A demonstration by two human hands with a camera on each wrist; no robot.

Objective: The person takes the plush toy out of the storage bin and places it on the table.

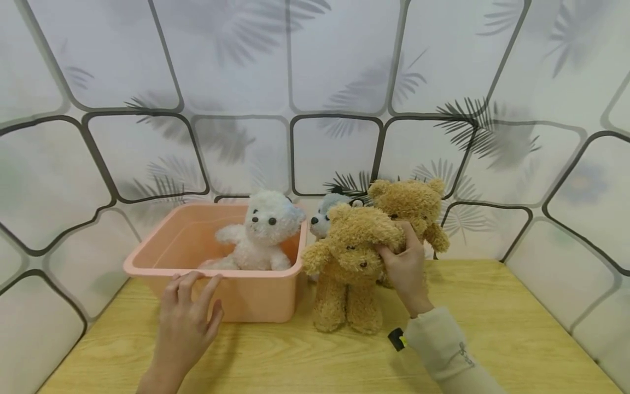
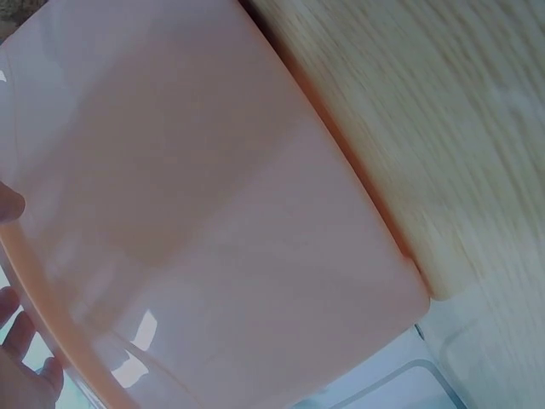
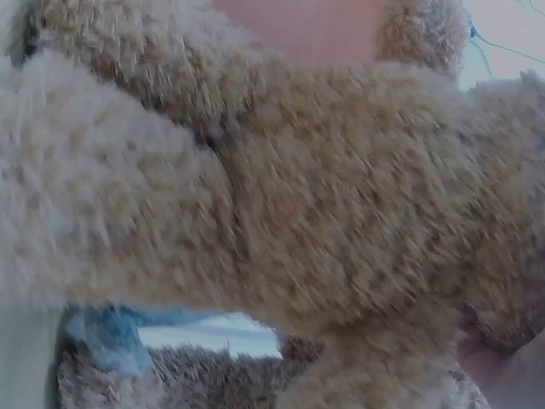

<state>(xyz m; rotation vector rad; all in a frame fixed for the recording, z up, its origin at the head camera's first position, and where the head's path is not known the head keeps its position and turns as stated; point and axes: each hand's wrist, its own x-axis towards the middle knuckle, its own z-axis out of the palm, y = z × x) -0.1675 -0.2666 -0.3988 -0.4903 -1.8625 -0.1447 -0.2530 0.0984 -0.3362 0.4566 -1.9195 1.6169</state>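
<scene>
In the head view my right hand (image 1: 406, 271) grips the side of the head of a curly tan teddy bear (image 1: 351, 273), which hangs upright in front of two other toys. The bear's body (image 3: 341, 187) fills the right wrist view. My left hand (image 1: 189, 317) rests its fingers over the front rim of a pink plastic tub (image 1: 261, 298), thumb against the outer wall. A white plush toy (image 1: 258, 235) sits inside the tub at its right end. The tub's wall (image 2: 187, 187) takes up most of the left wrist view.
Behind the held bear stand a second tan teddy bear (image 1: 408, 202) and a partly hidden blue-grey plush toy (image 1: 322, 213). A small black object (image 1: 396, 339) shows beside the right cuff. The wooden table (image 1: 492, 328) meets patterned walls (image 1: 339, 153) at its back and sides.
</scene>
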